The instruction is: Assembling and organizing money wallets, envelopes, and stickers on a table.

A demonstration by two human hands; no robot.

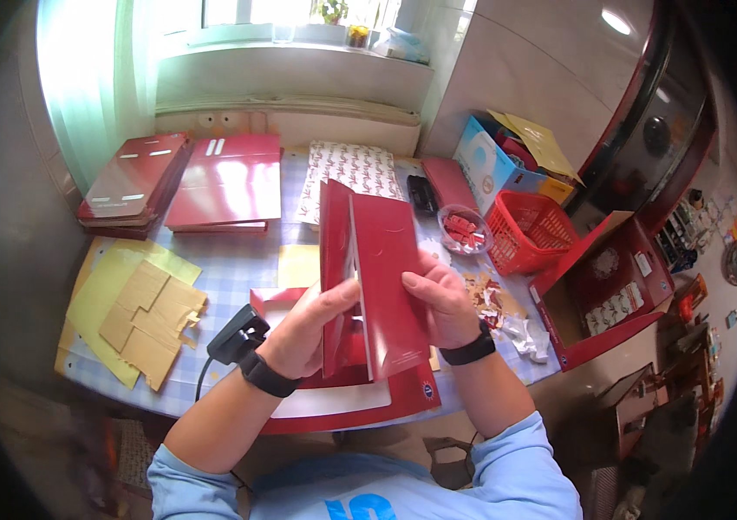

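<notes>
A glossy dark red folded cardboard piece is held upright between my hands, over the table's front part. Its two layers stand slightly apart along the left side. My left hand grips the left layer, thumb reaching into the gap between the layers. On the right edge, my right hand is closed with its thumb on the front face; its other fingers are mostly hidden behind. Under the held piece lies a red cardboard sheet with a large white panel, partly covered by my hands and the piece.
Red folder stacks lie back left, torn brown cardboard and yellow paper nearer. A white patterned pad is at the back. Rightward are a tub of red pieces, a red basket, paper scraps and an open red box.
</notes>
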